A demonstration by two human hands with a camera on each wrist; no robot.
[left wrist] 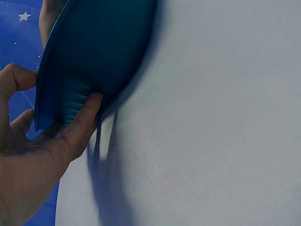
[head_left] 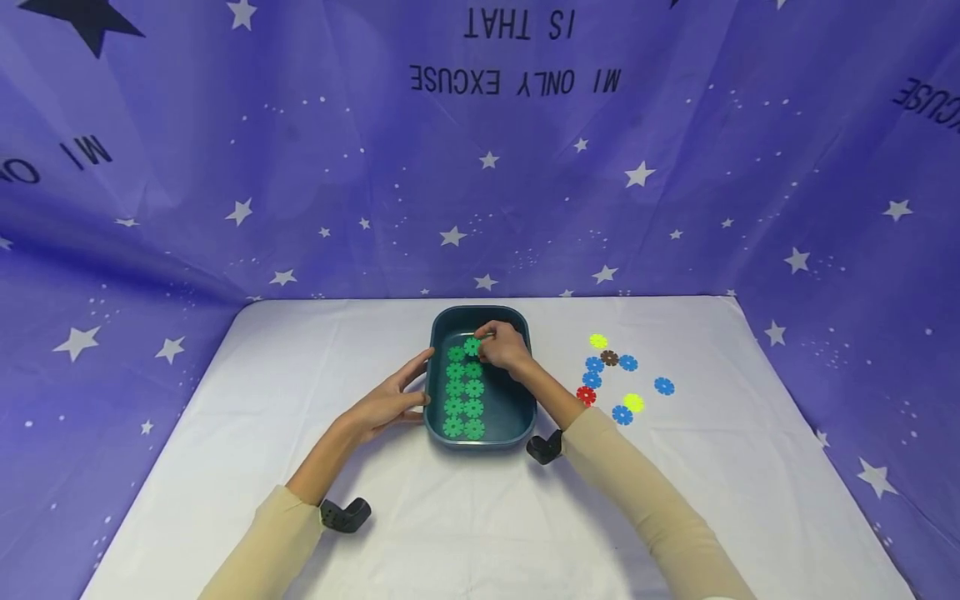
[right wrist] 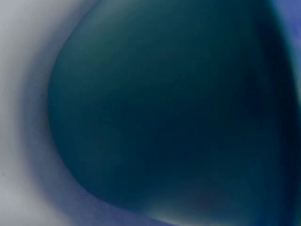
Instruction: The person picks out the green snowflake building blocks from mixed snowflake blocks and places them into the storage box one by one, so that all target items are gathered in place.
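A dark teal plastic tray [head_left: 510, 408] sits on the white table with several green snowflake discs [head_left: 453, 407] lying in two columns along its left half. Fingers spread, my left hand [head_left: 382, 408] touches the tray's left side. In the left wrist view, that hand [left wrist: 42, 146] rests fingertips on the rim and the outer wall [left wrist: 108, 47]. My right hand [head_left: 504, 343] reaches in over the right rim and pinches a green disc [head_left: 471, 347] at the far end of the right column. The right wrist view holds only the blurred tray wall [right wrist: 155, 117], no hand.
Right of the tray lie several loose discs: blue [head_left: 663, 386], yellow [head_left: 633, 402], red [head_left: 586, 395] and brown [head_left: 609, 358]. A purple star-printed cloth [head_left: 480, 192] hangs behind the table and at both sides. Each wrist carries a black camera mount [head_left: 345, 515].
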